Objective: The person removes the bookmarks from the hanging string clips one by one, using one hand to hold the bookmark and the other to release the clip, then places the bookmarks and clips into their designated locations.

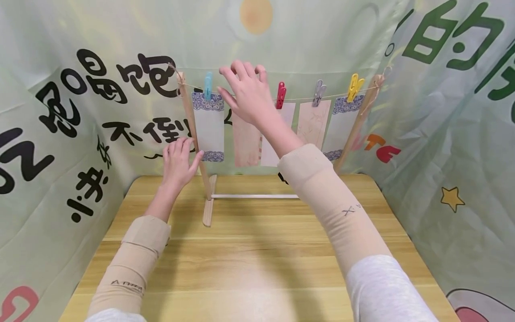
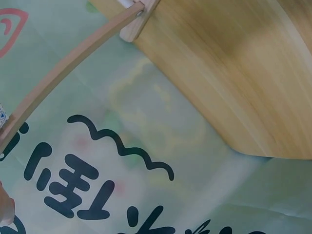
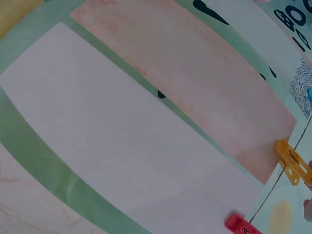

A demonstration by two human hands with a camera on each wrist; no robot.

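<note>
My right hand [image 1: 247, 91] is raised before a string line, fingers spread and bent, thumb apart. In the right wrist view its fingertips [image 3: 308, 210] show at the edge, close to an orange clothespin [image 3: 292, 163] clipping a pink card [image 3: 195, 83] to the string. The hand hides this clothespin in the head view. Beside it hangs a plain pale card [image 3: 122, 126] under a red clothespin [image 1: 281, 95]. My left hand [image 1: 177, 161] is held with loose fingers beside the left wooden post [image 1: 188, 107] and holds nothing; the left wrist view shows that post [image 2: 68, 68] too.
A blue clothespin [image 1: 208, 86] holds a blue-patterned card [image 1: 208, 127] at left. Grey [image 1: 319, 93] and yellow [image 1: 355, 87] clothespins hold cards at right. A white rod [image 1: 253, 196] joins the stand's feet on the wooden table [image 1: 241, 259]. Printed cloth [image 1: 454, 125] surrounds it.
</note>
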